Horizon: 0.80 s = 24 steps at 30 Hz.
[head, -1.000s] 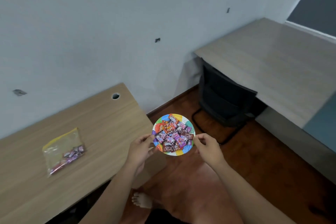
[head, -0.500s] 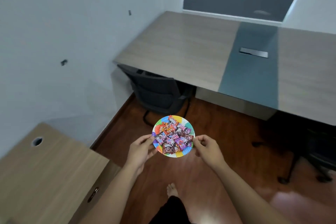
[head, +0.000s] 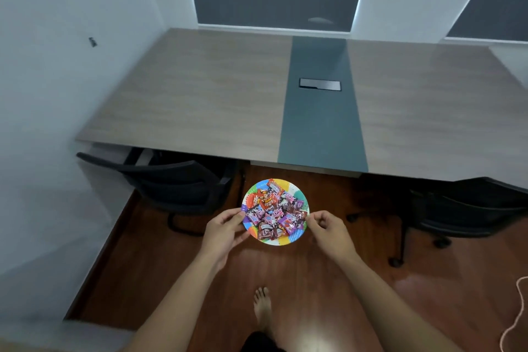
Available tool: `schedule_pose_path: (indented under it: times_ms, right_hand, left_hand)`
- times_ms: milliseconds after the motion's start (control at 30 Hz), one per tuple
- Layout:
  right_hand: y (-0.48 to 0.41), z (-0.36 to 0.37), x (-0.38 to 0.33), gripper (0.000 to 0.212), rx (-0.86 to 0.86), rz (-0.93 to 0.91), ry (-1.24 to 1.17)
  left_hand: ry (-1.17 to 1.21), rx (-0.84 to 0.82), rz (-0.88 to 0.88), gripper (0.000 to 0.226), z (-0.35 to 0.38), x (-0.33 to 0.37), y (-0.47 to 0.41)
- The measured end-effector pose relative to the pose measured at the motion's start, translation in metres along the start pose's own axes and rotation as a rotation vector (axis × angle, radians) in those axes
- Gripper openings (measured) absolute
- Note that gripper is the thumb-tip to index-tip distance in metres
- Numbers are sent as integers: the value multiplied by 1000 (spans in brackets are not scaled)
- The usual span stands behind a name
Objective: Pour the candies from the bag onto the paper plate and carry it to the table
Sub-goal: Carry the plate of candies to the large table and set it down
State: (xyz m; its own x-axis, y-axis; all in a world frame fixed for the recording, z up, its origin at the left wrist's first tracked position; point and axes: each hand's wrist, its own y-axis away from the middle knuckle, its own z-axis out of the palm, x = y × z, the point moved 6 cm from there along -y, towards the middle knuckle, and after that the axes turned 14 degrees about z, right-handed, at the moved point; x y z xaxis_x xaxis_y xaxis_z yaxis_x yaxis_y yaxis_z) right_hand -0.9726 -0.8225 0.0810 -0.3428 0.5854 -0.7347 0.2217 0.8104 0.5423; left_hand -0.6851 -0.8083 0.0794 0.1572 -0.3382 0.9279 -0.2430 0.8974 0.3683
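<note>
A round, multicoloured paper plate (head: 297,237) is held level in the air over the wooden floor, heaped with several wrapped candies (head: 273,210) in red, purple and brown. My left hand (head: 224,233) pinches its left rim and my right hand (head: 328,227) pinches its right rim. The big table (head: 200,100), wood-grain with a dark grey strip (head: 321,111) down its middle, stands straight ahead, its near edge just beyond the plate. The candy bag is out of view.
Black office chairs are tucked under the table at left (head: 174,180) and right (head: 471,208). A cable hatch (head: 320,84) sits in the grey strip. A white wall (head: 57,94) runs along the left. My bare foot (head: 263,306) is on the floor; an orange cord (head: 518,314) lies at right.
My view has swung right from the small desk with the bag to face the big table, which is now closer. Both hands keep the plate level with the same grip.
</note>
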Motion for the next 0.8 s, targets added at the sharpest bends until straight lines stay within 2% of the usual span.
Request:
schedule_pose_path:
  times_ms: [400,800]
  right_hand:
    - [-118,-48,-67,19,119,67,-89]
    - [-274,-114,-129,22,61,79,-82]
  left_hand:
    - [-73,-119,4,17,97,56,-140]
    - [-58,-119,-30,17,206,88,-265]
